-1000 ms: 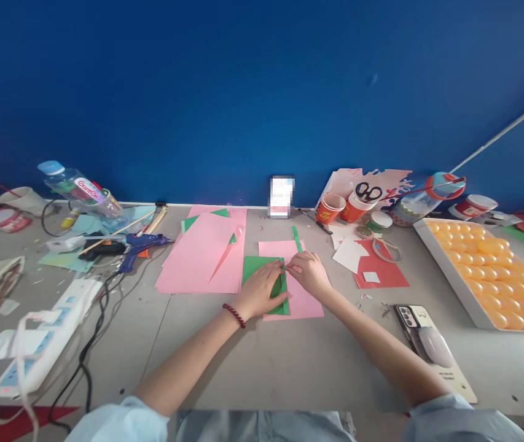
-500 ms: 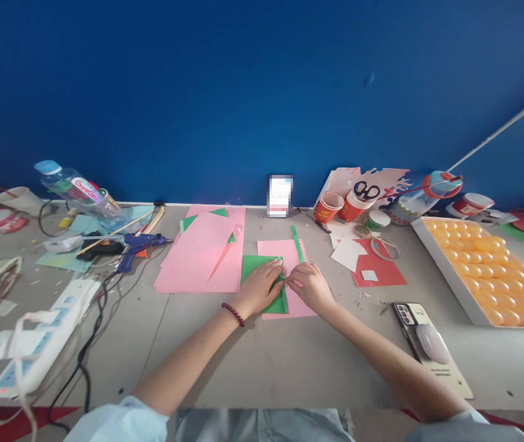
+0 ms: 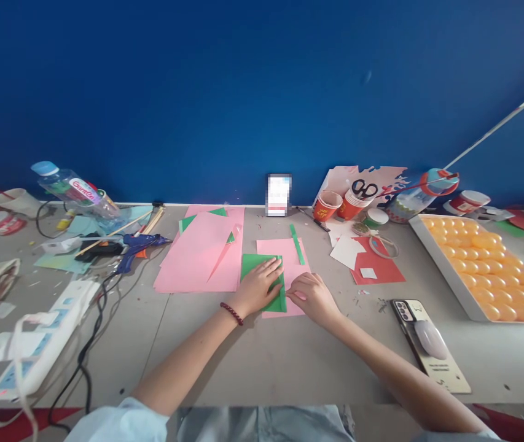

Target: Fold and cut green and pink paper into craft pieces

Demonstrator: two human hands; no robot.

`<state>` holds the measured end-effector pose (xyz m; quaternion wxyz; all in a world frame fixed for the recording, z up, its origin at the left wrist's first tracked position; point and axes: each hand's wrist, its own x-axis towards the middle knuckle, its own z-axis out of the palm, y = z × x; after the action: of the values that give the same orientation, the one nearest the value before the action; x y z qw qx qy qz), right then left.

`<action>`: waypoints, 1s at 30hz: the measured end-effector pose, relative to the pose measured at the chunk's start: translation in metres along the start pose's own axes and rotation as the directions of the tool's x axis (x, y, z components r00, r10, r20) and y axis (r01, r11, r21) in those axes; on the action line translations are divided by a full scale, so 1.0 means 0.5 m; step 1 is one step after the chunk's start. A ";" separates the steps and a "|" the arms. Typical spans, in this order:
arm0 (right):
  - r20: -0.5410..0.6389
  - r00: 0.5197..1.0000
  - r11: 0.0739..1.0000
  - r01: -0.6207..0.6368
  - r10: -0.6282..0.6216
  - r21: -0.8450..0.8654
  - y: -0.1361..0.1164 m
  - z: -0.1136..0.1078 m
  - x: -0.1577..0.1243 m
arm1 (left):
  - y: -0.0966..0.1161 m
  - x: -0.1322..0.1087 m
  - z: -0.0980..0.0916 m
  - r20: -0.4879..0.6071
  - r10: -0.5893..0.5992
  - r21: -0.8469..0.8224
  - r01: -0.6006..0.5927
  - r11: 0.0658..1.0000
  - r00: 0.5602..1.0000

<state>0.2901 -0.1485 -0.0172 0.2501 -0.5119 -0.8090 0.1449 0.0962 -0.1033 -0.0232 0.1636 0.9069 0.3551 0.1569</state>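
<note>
My left hand [image 3: 262, 283] lies flat on a green sheet of paper [image 3: 250, 265], its fingers stretched toward the sheet's right side. A narrow band, like a fold or strip, runs down that right edge. My right hand [image 3: 313, 296] is closed in a pinch just beside this edge. Whatever is between its fingertips, if anything, is too small to make out. Under the green sheet lies a pink sheet [image 3: 296, 249], showing at the top and right. A loose green strip [image 3: 297, 244] rests on the pink sheet's upper right, reaching past its top edge.
Larger pink sheets [image 3: 197, 264] lie to the left, with a blue glue gun [image 3: 139, 245] and a white power strip [image 3: 54, 331] beyond. Red paper cups [image 3: 327, 207], one holding scissors [image 3: 364, 189], stand at the back right. A phone [image 3: 443, 362] and a tray of orange balls [image 3: 446, 279] are on the right.
My right hand has moved slightly down along the green sheet's right edge, still pinched. My left hand stays flat on the sheet. The view has shifted slightly.
</note>
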 end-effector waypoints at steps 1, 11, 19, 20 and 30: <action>-0.014 1.000 0.999 -0.021 0.022 0.031 0.004 0.000 0.005 | 0.001 0.000 0.000 0.006 -0.002 0.008 0.002 1.000 1.000; -0.032 0.985 0.984 -0.168 0.170 0.062 0.038 0.007 0.098 | 0.017 -0.004 0.017 -0.116 -0.122 0.031 0.126 0.992 0.986; -0.035 0.987 0.988 -0.155 0.155 0.011 0.042 0.017 0.109 | 0.016 -0.005 0.016 -0.124 -0.114 0.020 0.117 0.993 0.986; -0.033 0.990 0.990 -0.138 0.138 0.002 0.041 0.017 0.107 | 0.015 -0.004 0.016 -0.122 -0.115 0.022 0.118 0.993 0.986; -0.050 0.997 0.998 -0.063 0.062 -0.019 0.024 0.013 0.064 | 0.008 -0.002 0.021 -0.091 -0.084 0.068 0.091 0.994 0.992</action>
<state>0.2841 -0.1144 -0.0203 0.2598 -0.5429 -0.7877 0.1316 0.1021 -0.1086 -0.0313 0.1217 0.8880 0.4069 0.1764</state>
